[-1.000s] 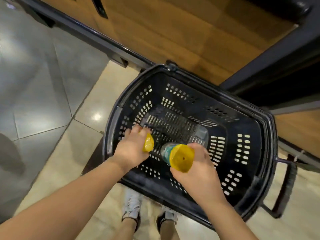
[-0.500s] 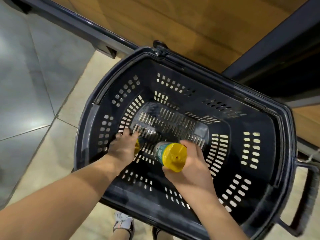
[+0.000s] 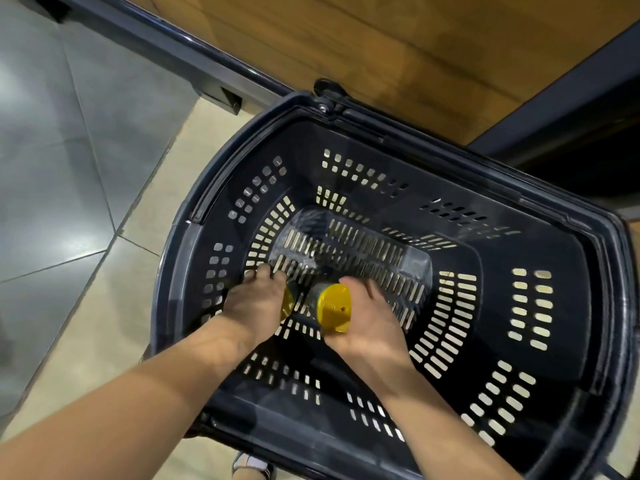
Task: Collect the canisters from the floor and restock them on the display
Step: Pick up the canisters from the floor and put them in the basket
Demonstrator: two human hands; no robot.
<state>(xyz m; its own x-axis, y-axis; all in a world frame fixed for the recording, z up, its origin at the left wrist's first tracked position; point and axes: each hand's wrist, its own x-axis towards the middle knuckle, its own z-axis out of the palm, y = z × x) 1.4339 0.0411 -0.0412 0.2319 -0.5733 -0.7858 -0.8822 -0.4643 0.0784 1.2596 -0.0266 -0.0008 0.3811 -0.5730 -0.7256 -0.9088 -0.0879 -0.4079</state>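
Both hands have sunk deeper into the dark navy slotted plastic shopping basket [image 3: 180, 289] than they were a moment ago. The view has closed in with them, so the basket now fills most of the scene. It stands on the grey and beige tiled floor [image 3: 69, 168].

The left hand [image 3: 254, 303] has its fingers wrapped over one yellow-capped cylindrical canister [image 3: 287, 303]. Only a sliver of the cap shows past the knuckles. The right hand [image 3: 369, 320] grasps a second yellow-capped canister [image 3: 334, 308] from its right side, thumb laid over the body and cap turned up toward the camera. The two canisters sit just beside each other, low over the slotted bottom. I cannot tell whether either touches it.

This looks like laying the collected pair in the basket before carrying them to the wood-panelled display [image 3: 381, 46] behind. To do it well, each should go right down to the bottom, and the fingers should let go only once the weight rests there. Setting them snug together or against a wall should stop them rolling.

The second canister's cap is bright yellow and flat-ended, with a small dark hole off centre. Its body looks dull and greenish in the basket's shade, the label unreadable. Being round and smooth, it will probably roll easily.
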